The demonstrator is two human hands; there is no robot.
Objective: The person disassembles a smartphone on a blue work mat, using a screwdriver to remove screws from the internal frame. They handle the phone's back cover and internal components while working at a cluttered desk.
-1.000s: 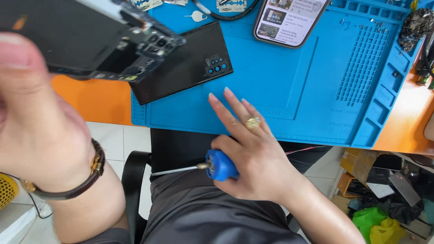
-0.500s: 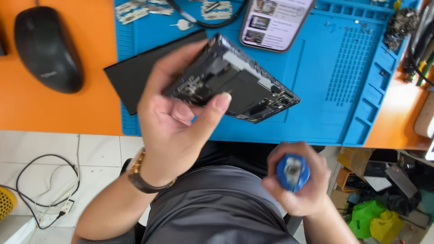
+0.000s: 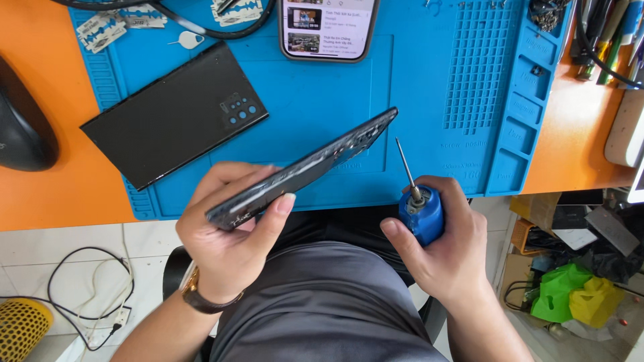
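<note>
Phone chassis [image 3: 302, 171], back removed, is held edge-on above the near edge of the blue repair mat [image 3: 322, 100], pinched along its long sides by the left hand [image 3: 231, 241]. It is judged stiff, light and fragile where internals are exposed; the frame rim is the safest hold. A blue-handled screwdriver [image 3: 419, 211] is clenched in the right hand [image 3: 443, 248], tip apart from the chassis. The detached back cover [image 3: 174, 114] lies near the mat's left edge; open room remains mid-mat.
</note>
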